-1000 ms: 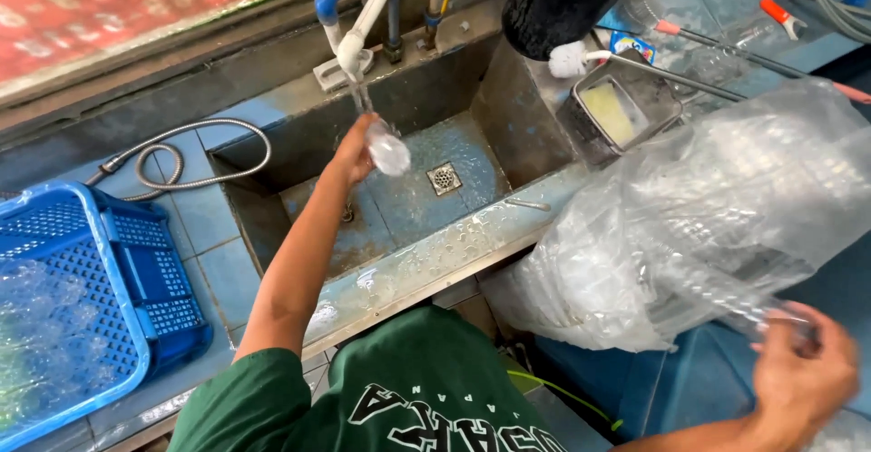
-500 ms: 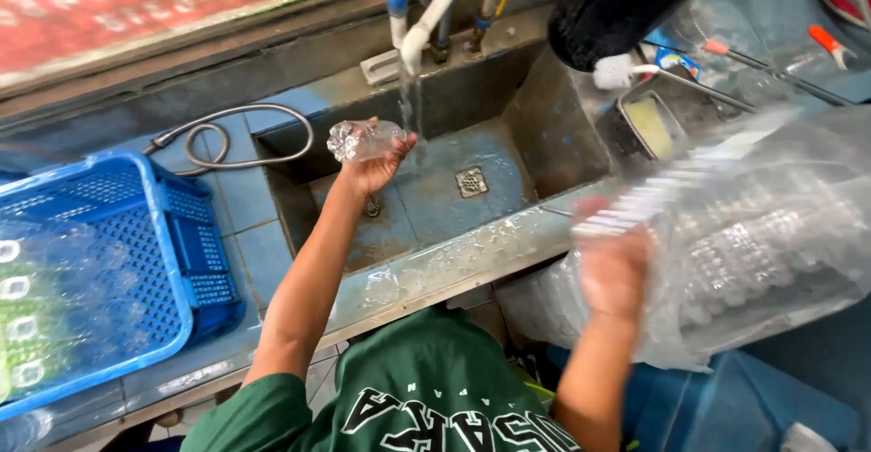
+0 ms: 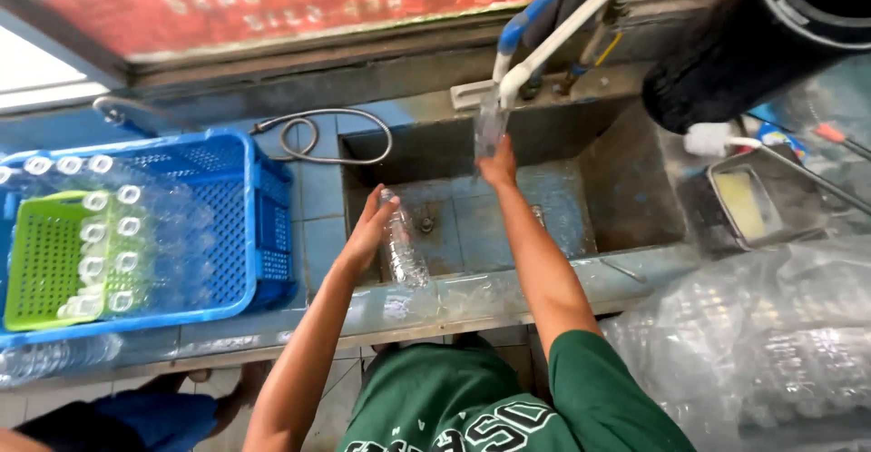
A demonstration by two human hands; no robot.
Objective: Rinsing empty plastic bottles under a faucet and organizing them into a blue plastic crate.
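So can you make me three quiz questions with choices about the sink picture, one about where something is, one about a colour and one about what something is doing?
1. Where is the left hand's clear bottle?
A. over the sink
B. in the crate
C. on the floor

2. What colour is the small basket inside the big crate?
A. red
B. green
C. black

3. What is the right hand's bottle doing?
A. lying flat
B. held up at the tap
C. sitting capped on the ledge

Answers:
A, the left hand holds the clear bottle above the sink.
B, the small basket in the blue crate is green.
B, the right hand lifts its bottle to the white tap.
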